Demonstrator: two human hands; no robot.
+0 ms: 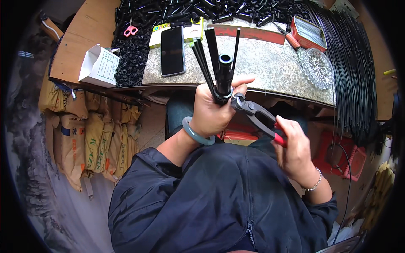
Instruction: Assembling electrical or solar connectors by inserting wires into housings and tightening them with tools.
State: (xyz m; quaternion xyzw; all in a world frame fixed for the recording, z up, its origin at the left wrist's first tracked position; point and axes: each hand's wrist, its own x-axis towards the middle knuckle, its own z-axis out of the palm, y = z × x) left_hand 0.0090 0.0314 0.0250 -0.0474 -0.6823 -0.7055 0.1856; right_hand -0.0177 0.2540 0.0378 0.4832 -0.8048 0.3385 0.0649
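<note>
My left hand (211,111), with a pale bangle at its wrist, is closed around a black tube (225,74) that stands upright and has an open upper end. Several thin black rods (211,50) rise around the tube and fan out from its collar at my fingers. In my right hand (294,147) is a pair of end-cutting pincers (257,113) with red-tipped handles. Their jaws sit against the right side of the collar, by my left thumb; whether they grip anything there cannot be made out.
On the stone-topped table (270,63) lie a dark phone (173,52), a red strip (249,33), a glass dish (316,69) of small bits and a red box (309,33). Black tubes (228,12) heap behind. Long black rods (354,63) hang at right, sacks (97,143) stand at left.
</note>
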